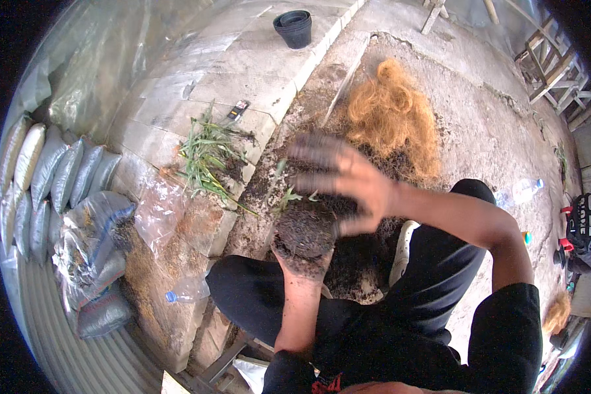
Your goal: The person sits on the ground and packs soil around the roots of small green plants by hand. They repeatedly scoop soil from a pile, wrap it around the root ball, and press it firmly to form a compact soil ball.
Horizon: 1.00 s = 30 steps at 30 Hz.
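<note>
My left hand [308, 266], dirty with soil, holds a round dark root ball [304, 230] from below, in front of my crossed legs. A few green leaves [289, 197] show at the root ball's far edge. My right hand [342, 182] is over the soil beside and beyond it, fingers spread and blurred by motion, with nothing seen in it. Under and around it lies loose dark soil [357, 256]. Just beyond my right hand a heap of orange-brown coconut fibre [391, 113] rests on the ground.
Green plants [209, 152] lie on the concrete slabs [152, 113] at the left, near a small dark packet [238, 110]. Stacked black pots [294, 28] stand farther off. Filled plastic bags [61, 170] are piled at far left. Plastic bottles [189, 289] lie on both sides.
</note>
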Motion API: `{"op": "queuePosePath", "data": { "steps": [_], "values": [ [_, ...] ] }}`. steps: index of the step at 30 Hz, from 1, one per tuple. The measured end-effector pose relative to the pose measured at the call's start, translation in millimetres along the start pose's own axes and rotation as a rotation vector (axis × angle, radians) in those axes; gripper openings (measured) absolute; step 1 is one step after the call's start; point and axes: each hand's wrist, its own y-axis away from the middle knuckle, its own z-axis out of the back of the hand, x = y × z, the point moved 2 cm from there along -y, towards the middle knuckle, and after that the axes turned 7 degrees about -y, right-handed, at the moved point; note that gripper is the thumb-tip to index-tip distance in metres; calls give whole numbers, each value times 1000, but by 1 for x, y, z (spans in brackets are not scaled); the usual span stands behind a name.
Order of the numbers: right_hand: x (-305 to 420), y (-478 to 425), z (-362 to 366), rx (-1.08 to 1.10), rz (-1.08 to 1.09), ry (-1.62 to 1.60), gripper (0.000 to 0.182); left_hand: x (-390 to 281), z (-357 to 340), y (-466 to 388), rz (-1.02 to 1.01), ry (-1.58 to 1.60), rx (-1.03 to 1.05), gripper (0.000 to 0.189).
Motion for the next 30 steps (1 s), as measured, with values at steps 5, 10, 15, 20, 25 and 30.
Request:
{"op": "queuePosePath", "data": {
  "steps": [5, 10, 15, 20, 25, 30],
  "values": [
    [-76, 50, -20, 79, -784, 61, 62, -20, -23, 10, -37, 202, -185, 45],
    [-103, 134, -58, 1238, -1167, 105, 61, -32, -15, 18, -74, 221, -138, 46],
    [-143, 204, -131, 1109, -1200, 53, 57, -40, -11, 28, -112, 230, -157, 48],
    [-145, 223, -177, 952, -853, 297, 51, -46, 1, 38, -158, 207, -46, 49],
    [-171, 247, -194, 712, -709, 474, 66, -48, -1, 43, -147, 200, -97, 50],
    [-182, 232, -200, 969, -984, 420, 68, -50, 6, 45, -154, 203, -33, 45]
  ]
}}
